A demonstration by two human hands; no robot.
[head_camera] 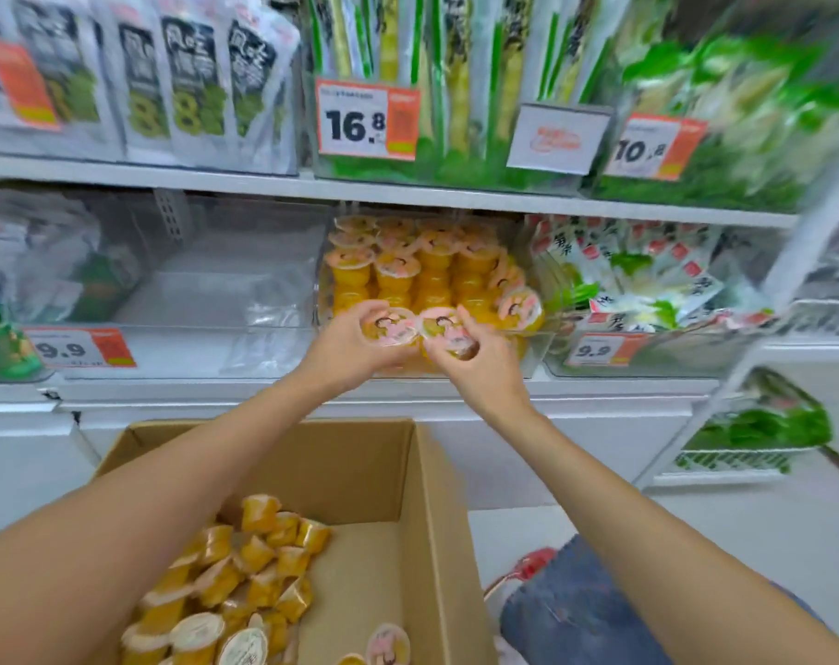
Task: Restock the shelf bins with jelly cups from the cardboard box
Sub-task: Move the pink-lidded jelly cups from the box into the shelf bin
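Note:
A clear shelf bin (535,362) on the middle shelf holds several stacked orange jelly cups (432,271) with pink printed lids. At the bin's front edge my left hand (350,343) grips one jelly cup (391,326), lid facing me. Right beside it my right hand (480,362) grips another jelly cup (444,328); the two cups touch. Below, an open cardboard box (427,511) holds several loose orange jelly cups (245,578) heaped in its near left part.
A clear bin (225,290) left of the jelly bin looks nearly bare inside. A bin of white and green packets (648,290) stands to the right. Bagged goods fill the upper shelf (312,182). Price tags hang on the bin fronts. My jeans-clad knee (566,611) is right of the box.

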